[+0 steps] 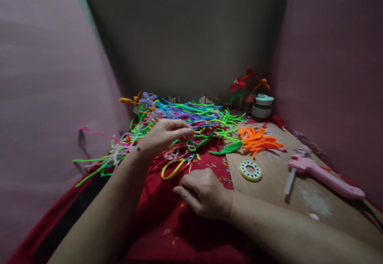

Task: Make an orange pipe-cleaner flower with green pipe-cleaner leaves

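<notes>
My left hand [171, 135] is over the front of a heap of coloured pipe cleaners [191, 114], fingers bent and pressed together. Whatever may be in its fingertips is too small to make out. Closer to me, my right hand [205, 194] is closed, thumb against the curled forefinger, above the red cloth [155, 224]. A thin pale-red strand shows just above its knuckles, and I cannot tell whether the hand grips it. Scissors with yellow handles [173, 169] lie between the two hands, partly hidden behind the right one.
At right, a cardboard sheet [269, 184] carries orange pipe-cleaner pieces [259, 141], a white-and-yellow ring [250, 171] and a pink glue gun [326, 176]. A green leaf shape [229, 148] overlaps its edge. Behind stand a lidded jar [262, 107] and red flowers [239, 83]. Pink panels flank both sides.
</notes>
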`<action>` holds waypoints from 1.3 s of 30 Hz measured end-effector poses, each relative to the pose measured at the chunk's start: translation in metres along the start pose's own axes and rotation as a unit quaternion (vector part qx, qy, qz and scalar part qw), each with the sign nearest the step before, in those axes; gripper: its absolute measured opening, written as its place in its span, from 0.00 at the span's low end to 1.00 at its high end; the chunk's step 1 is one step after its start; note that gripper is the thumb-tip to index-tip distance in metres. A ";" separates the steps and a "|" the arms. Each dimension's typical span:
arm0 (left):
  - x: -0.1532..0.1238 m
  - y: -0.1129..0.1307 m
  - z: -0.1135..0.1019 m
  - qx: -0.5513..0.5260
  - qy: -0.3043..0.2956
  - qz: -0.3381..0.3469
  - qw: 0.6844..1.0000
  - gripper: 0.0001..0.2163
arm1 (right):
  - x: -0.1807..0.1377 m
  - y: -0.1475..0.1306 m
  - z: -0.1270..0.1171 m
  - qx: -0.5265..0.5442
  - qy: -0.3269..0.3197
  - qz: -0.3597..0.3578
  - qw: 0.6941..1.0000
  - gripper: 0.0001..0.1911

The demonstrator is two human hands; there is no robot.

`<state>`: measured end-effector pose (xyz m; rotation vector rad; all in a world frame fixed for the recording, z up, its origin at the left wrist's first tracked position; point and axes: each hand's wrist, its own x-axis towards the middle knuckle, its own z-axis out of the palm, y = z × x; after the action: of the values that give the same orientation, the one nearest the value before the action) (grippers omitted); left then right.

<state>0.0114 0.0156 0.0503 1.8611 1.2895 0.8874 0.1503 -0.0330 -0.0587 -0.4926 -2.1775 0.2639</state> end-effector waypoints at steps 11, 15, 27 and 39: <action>-0.036 -0.061 -0.114 0.070 0.302 -0.062 0.949 0.12 | -0.002 -0.002 0.002 0.042 -0.035 0.046 0.997 0.16; -0.025 -0.092 -0.122 0.226 0.270 -0.113 0.929 0.10 | -0.002 -0.001 -0.001 0.043 -0.037 0.065 0.996 0.15; 0.007 -0.110 -0.144 0.346 0.257 -0.153 0.889 0.10 | -0.001 0.000 -0.008 0.023 -0.035 0.122 0.992 0.14; 0.034 -0.140 -0.163 0.292 0.177 -0.252 0.906 0.02 | 0.003 -0.003 -0.009 0.001 -0.021 0.124 0.992 0.14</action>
<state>-0.1825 0.1105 0.0238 1.6672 2.3375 0.6024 0.1549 -0.0343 -0.0505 -0.7649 -2.1564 0.4148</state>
